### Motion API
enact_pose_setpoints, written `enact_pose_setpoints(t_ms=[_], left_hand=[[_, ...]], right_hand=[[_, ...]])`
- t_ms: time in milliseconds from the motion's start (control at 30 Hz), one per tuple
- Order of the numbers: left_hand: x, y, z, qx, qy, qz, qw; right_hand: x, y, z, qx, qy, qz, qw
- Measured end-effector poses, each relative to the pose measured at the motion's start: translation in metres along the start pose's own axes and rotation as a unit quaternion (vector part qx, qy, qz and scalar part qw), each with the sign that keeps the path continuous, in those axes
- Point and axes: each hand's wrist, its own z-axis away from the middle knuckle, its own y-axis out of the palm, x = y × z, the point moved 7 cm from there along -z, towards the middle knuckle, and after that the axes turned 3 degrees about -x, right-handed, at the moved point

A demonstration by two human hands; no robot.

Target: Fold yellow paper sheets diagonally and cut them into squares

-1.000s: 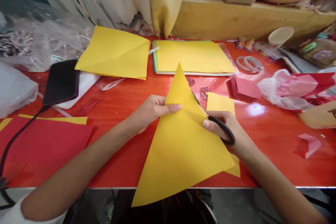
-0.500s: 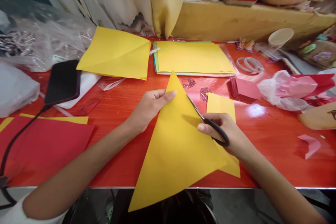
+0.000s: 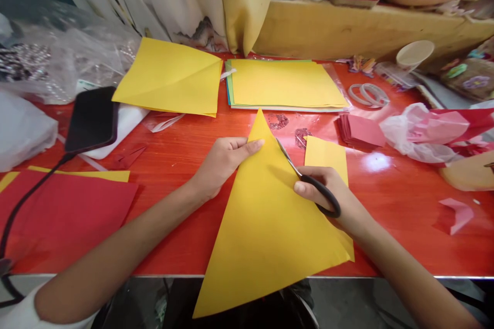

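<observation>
A large yellow paper sheet [image 3: 266, 226] points its narrow tip away from me, and its wide end hangs over the table's front edge. Near the tip, my left hand [image 3: 227, 162] pinches its left side, thumb on top. My right hand [image 3: 328, 190] grips black-handled scissors [image 3: 320, 191], whose metal blades lie at the sheet's right edge and point up and left. Part of the lower blade is hidden by the paper. A smaller yellow paper piece [image 3: 327, 157] lies on the table partly under the sheet and my right hand.
Yellow sheets [image 3: 170, 79] and a paper stack [image 3: 285, 83] lie at the back of the red table [image 3: 165, 241]. At left are a black phone [image 3: 92, 121] with a cable and red paper [image 3: 69, 205]. Pink paper squares [image 3: 359, 131] and a tape roll [image 3: 368, 95] are at right.
The yellow sheet has turned slightly, its lower right corner swinging right and its tip moving slightly right and nearer. Both hands and the scissors have shifted a little right.
</observation>
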Motion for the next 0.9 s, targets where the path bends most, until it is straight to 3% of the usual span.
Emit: enact_pose_setpoints(t_ms=[400, 900], left_hand=[[-0.0011, 0.0005, 0.0016, -0.008, -0.001, -0.016, 1.000], [-0.0072, -0.0030, 0.0036, -0.040, 0.024, -0.055, 0.997]], right_hand=[[-0.0020, 0.0016, -0.0007, 0.014, -0.002, -0.006, 1.000], [0.0004, -0.0018, -0.0013, -0.021, -0.008, 0.032, 0.999]])
